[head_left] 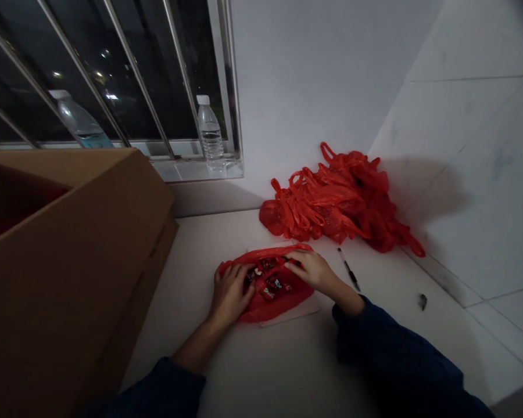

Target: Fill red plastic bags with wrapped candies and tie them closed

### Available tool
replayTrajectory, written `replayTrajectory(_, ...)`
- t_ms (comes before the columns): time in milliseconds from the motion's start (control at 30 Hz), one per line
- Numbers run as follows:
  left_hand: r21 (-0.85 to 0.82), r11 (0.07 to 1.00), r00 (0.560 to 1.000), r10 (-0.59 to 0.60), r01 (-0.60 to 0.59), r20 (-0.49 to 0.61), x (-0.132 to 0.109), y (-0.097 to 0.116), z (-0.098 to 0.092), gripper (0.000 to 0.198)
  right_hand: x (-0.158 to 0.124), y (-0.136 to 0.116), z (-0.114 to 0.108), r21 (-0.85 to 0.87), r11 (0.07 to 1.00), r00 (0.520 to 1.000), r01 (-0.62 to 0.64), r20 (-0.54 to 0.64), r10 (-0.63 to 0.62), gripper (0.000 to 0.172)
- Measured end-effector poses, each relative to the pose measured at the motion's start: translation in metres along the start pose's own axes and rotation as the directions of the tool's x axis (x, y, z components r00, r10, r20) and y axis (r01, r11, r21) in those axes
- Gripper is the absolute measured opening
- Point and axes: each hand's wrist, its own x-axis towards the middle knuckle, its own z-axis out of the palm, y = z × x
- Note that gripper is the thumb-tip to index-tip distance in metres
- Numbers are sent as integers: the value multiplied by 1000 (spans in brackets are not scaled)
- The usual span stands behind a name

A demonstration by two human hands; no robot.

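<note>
A red plastic bag (261, 312) lies spread on the white table, with several small dark-and-red printed packets (273, 287) in it. My left hand (232, 291) rests on the bag's left side, its fingers bent and its thumb closing toward a small packet (253, 274) there. At the bag's right side, my right hand (311, 270) reaches in with thumb and fingertips pinched around something small and dark that I cannot make out. Under the bag, a flat white sheet or pad (294, 316) shows at its edge.
A heap of red plastic bags (340, 197) lies against the wall. Right of my hand are a black pen (349, 270) and a small dark object (422, 301). A large cardboard box (82, 232) stands at left. Two bottles (211, 136) are at the barred window.
</note>
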Motion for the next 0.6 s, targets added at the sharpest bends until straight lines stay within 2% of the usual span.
replayTrajectory(67,-1,1000,999,18,-18,-50,1,5,-5,25,-1,-4,-4,284,958,999,-46,2,47,25)
replayTrajectory(133,-24,999,993,41,-44,-109,1,12,-12,23,-2,-11,-3,578,808,993,-116,75,88,28)
replayTrajectory(200,-78,994,986,71,-83,-148,0,21,-19,26,-4,-17,1,758,624,981,-191,171,92,30)
replayTrajectory(233,-114,988,984,82,-100,-157,-1,24,-21,29,-4,-21,3,801,557,974,-221,210,85,31)
replayTrajectory(300,-206,972,984,84,-117,-159,-4,30,-22,32,-4,-27,9,838,484,966,-251,249,70,33)
replayTrajectory(400,-364,929,988,6,-63,-155,-7,34,-17,25,-5,-33,13,852,464,969,-242,239,66,35)
replayTrajectory(533,-546,836,970,-173,54,-168,-6,34,-9,21,-5,-36,16,859,432,959,-276,216,183,39)
replayTrajectory(600,-592,802,967,-204,75,-155,-6,34,-7,23,-4,-37,18,865,440,966,-240,167,199,41)
